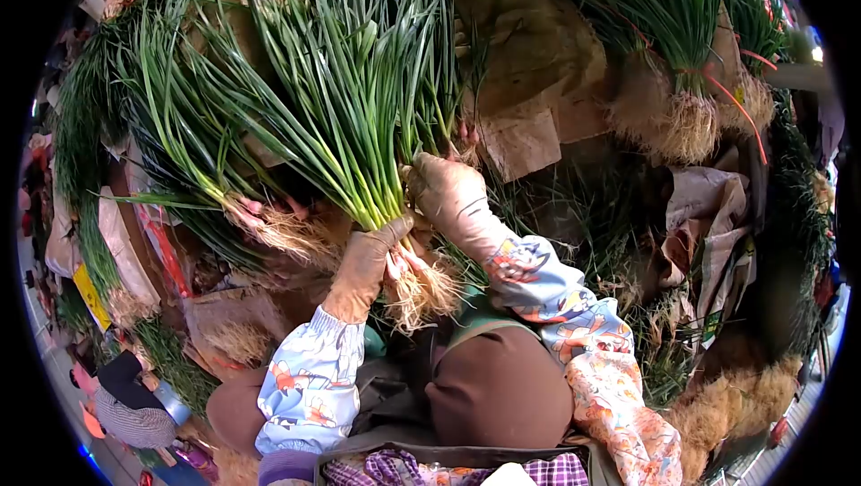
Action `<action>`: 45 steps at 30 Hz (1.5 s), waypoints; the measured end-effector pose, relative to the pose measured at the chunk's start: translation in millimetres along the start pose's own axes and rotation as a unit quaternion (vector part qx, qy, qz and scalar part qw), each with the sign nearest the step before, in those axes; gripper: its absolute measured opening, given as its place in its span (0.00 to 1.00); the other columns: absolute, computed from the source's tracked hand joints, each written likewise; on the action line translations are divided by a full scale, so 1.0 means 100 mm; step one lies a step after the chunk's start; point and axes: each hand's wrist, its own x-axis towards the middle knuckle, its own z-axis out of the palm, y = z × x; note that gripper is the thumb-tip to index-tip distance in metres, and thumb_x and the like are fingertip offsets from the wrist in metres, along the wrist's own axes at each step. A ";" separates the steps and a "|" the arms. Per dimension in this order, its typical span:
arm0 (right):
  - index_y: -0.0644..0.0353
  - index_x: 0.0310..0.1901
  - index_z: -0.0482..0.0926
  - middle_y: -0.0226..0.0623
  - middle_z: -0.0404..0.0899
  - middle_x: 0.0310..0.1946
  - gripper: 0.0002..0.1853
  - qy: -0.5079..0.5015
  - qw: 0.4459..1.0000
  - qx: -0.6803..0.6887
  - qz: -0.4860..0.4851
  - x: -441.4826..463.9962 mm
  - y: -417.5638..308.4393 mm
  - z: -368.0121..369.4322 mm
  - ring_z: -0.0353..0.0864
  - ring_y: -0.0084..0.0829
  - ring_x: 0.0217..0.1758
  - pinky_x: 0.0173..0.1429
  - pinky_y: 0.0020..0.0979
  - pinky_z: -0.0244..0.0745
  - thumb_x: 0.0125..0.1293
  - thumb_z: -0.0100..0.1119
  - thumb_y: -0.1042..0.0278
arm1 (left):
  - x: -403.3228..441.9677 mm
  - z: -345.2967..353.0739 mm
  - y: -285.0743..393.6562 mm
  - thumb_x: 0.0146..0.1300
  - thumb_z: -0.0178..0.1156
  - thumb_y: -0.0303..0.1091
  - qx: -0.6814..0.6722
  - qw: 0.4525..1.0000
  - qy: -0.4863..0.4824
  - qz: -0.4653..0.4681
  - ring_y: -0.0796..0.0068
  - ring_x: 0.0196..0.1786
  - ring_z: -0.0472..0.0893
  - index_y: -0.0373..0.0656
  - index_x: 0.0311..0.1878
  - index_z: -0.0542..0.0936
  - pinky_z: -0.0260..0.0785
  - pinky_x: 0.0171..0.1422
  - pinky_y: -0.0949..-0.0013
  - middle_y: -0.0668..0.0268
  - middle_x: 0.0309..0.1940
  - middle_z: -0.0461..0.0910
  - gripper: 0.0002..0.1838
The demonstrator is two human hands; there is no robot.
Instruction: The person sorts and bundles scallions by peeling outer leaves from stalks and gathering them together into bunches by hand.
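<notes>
A thick bunch of spring onions [363, 109] fans its long green leaves away from me, with pinkish bulbs and pale stringy roots [417, 289] at the near end. My left hand [361, 262] is wrapped around the stalks just above the bulbs. Against the right side of the stalks, my right hand [448, 192] is closed with its fingers curled; whatever is between the fingertips is hidden. Left of the bunch lies a smaller group of spring onions [238, 203], roots towards my left hand.
Tied bundles of greens [686, 91] with bushy roots and a red tie stand at upper right. Brown sacking [529, 47] lies beyond my hands. Loose leaf scraps [574, 217] cover the ground to the right. Crumpled paper [704, 208] sits farther right. My knee [502, 387] is below the roots.
</notes>
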 end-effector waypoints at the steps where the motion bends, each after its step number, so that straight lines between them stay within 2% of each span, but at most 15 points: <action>1: 0.62 0.30 0.74 0.34 0.76 0.20 0.10 -0.001 1.000 -0.001 0.000 0.03 0.07 0.04 0.77 0.31 0.22 0.27 0.29 0.71 0.62 0.53 0.63 | -0.01 0.02 0.03 0.57 0.60 0.38 -0.024 0.999 0.007 0.044 0.77 0.25 0.78 0.37 0.41 0.74 0.70 0.24 0.81 0.60 0.28 0.78 0.15; 4: 0.52 0.35 0.76 0.37 0.79 0.24 0.07 0.075 0.989 -0.014 0.123 0.04 1.01 0.47 0.79 0.33 0.24 0.30 0.33 0.72 0.59 0.50 0.62 | -0.12 0.08 0.11 0.58 0.58 0.38 -0.166 0.975 -0.060 0.138 0.77 0.23 0.77 0.39 0.37 0.73 0.70 0.22 0.79 0.61 0.28 0.77 0.12; 5: 0.53 0.37 0.77 0.39 0.80 0.28 0.09 -0.051 0.973 -0.047 0.219 0.01 1.34 0.44 0.80 0.33 0.28 0.33 0.32 0.73 0.59 0.51 0.62 | -0.17 0.09 0.16 0.58 0.58 0.38 -0.197 0.967 -0.082 0.139 0.77 0.25 0.76 0.40 0.37 0.73 0.70 0.24 0.78 0.62 0.29 0.76 0.11; 7: 0.57 0.38 0.77 0.42 0.80 0.30 0.15 -0.250 0.912 -0.322 -0.044 -0.18 1.41 0.41 0.80 0.35 0.34 0.37 0.33 0.74 0.64 0.48 0.54 | -0.21 0.02 0.19 0.57 0.58 0.37 -0.248 0.953 -0.123 0.126 0.75 0.30 0.74 0.41 0.35 0.72 0.71 0.32 0.74 0.64 0.32 0.73 0.10; 8: 0.57 0.40 0.78 0.41 0.80 0.32 0.17 -0.419 0.896 -0.092 0.116 -0.22 1.01 0.06 0.80 0.34 0.35 0.36 0.32 0.74 0.65 0.46 0.52 | -0.19 -0.02 0.17 0.57 0.59 0.36 -0.286 0.937 -0.161 0.119 0.73 0.33 0.74 0.41 0.36 0.72 0.71 0.37 0.70 0.64 0.32 0.73 0.10; 10: 0.58 0.44 0.76 0.39 0.79 0.34 0.19 -0.284 0.947 -0.113 0.093 -0.31 0.77 -0.07 0.79 0.28 0.36 0.38 0.29 0.74 0.66 0.45 0.50 | -0.12 -0.03 0.09 0.56 0.59 0.35 -0.341 0.913 -0.192 0.114 0.71 0.34 0.74 0.42 0.36 0.72 0.70 0.41 0.68 0.64 0.32 0.72 0.10; 12: 0.59 0.48 0.75 0.38 0.78 0.35 0.18 0.014 0.939 0.343 -0.012 -0.23 0.47 -0.15 0.76 0.26 0.38 0.43 0.28 0.72 0.66 0.47 0.54 | -0.12 -0.02 0.11 0.55 0.60 0.36 -0.325 0.920 -0.192 0.107 0.71 0.34 0.75 0.41 0.38 0.72 0.71 0.41 0.67 0.64 0.32 0.72 0.12; 16: 0.62 0.46 0.74 0.39 0.76 0.30 0.15 -0.158 0.885 0.431 -0.077 -0.07 0.05 0.00 0.74 0.26 0.35 0.42 0.26 0.70 0.67 0.47 0.60 | -0.18 -0.05 0.15 0.55 0.60 0.37 -0.284 0.948 -0.127 0.070 0.70 0.33 0.77 0.40 0.37 0.72 0.73 0.38 0.68 0.63 0.31 0.73 0.12; 20: 0.55 0.34 0.77 0.36 0.76 0.22 0.07 -0.068 0.951 -0.116 -0.277 -0.45 0.54 0.24 0.78 0.27 0.26 0.21 0.33 0.70 0.61 0.50 0.65 | -0.20 -0.11 0.16 0.55 0.60 0.37 -0.267 0.948 -0.144 0.094 0.70 0.31 0.78 0.40 0.34 0.73 0.75 0.34 0.69 0.61 0.29 0.74 0.11; 23: 0.55 0.41 0.79 0.32 0.80 0.36 0.14 -0.633 0.736 -0.241 -0.013 -0.86 1.04 0.32 0.80 0.30 0.37 0.41 0.31 0.76 0.58 0.51 0.57 | -0.34 -0.04 0.38 0.57 0.58 0.36 -0.295 0.906 -0.232 0.195 0.71 0.25 0.77 0.40 0.34 0.72 0.76 0.27 0.72 0.60 0.26 0.74 0.10; 26: 0.56 0.38 0.77 0.37 0.79 0.31 0.14 -0.268 0.951 0.111 -0.104 -0.73 1.31 0.21 0.79 0.37 0.34 0.39 0.35 0.73 0.60 0.54 0.55 | -0.31 -0.11 0.33 0.56 0.57 0.34 -0.308 0.919 -0.199 0.144 0.72 0.23 0.77 0.39 0.52 0.68 0.77 0.23 0.72 0.58 0.29 0.75 0.20; 28: 0.57 0.37 0.74 0.41 0.77 0.32 0.13 -0.091 0.988 0.053 0.113 -0.19 0.63 -0.02 0.78 0.36 0.31 0.37 0.36 0.73 0.60 0.55 0.55 | -0.19 -0.13 0.17 0.56 0.57 0.33 -0.245 0.964 -0.052 0.090 0.72 0.23 0.77 0.39 0.59 0.64 0.77 0.23 0.73 0.59 0.31 0.76 0.27; 33: 0.58 0.40 0.73 0.40 0.78 0.25 0.13 -0.073 0.990 -0.088 0.078 0.77 0.78 0.61 0.75 0.34 0.26 0.32 0.33 0.71 0.58 0.58 0.60 | -0.24 -0.05 0.23 0.55 0.61 0.35 -0.252 0.949 -0.156 0.105 0.73 0.29 0.76 0.34 0.51 0.69 0.75 0.28 0.73 0.68 0.24 0.71 0.23; 40: 0.67 0.42 0.75 0.31 0.77 0.23 0.13 -0.166 0.816 0.518 0.194 -0.02 0.39 -0.18 0.73 0.18 0.23 0.27 0.20 0.70 0.65 0.53 0.64 | -0.13 0.07 0.08 0.59 0.58 0.35 -0.049 0.997 -0.018 0.059 0.81 0.20 0.76 0.36 0.45 0.74 0.65 0.19 0.84 0.59 0.32 0.79 0.15; 45: 0.63 0.39 0.76 0.41 0.78 0.26 0.11 -0.108 0.978 0.176 0.033 -0.14 0.16 0.15 0.78 0.33 0.29 0.34 0.32 0.74 0.62 0.51 0.64 | -0.09 0.04 -0.06 0.59 0.58 0.39 -0.027 0.999 0.037 0.008 0.75 0.15 0.76 0.33 0.37 0.76 0.59 0.12 0.83 0.57 0.18 0.78 0.15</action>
